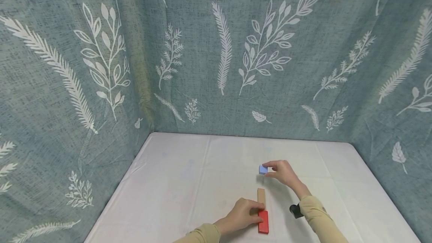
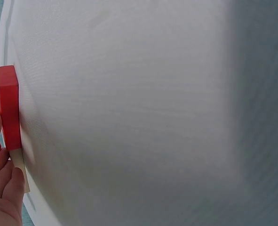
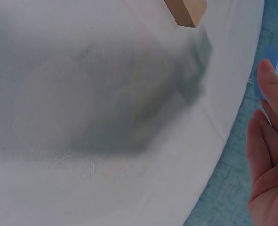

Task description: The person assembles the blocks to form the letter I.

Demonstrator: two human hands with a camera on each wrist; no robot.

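Note:
A red block (image 1: 263,225) and a light wooden block (image 1: 261,195) lie end to end on the white table, the red one nearer me. My left hand (image 1: 240,213) is at their joint, its thumb against the red block and curled fingers reaching over the wooden block's near end. In the left wrist view, the thumb meets the red block's side and the fingers partly hide the wooden block. Farther back, my right hand (image 1: 282,172) pinches a small blue block (image 1: 261,170) between thumb and fingers, held up beyond the wooden block's far end.
White cloth covers the table (image 1: 182,183). A teal curtain (image 1: 209,55) with white leaf prints closes off the back and both sides. A black wrist strap (image 1: 296,211) sits at the right sleeve's cuff. The right hand's shadow falls on the cloth.

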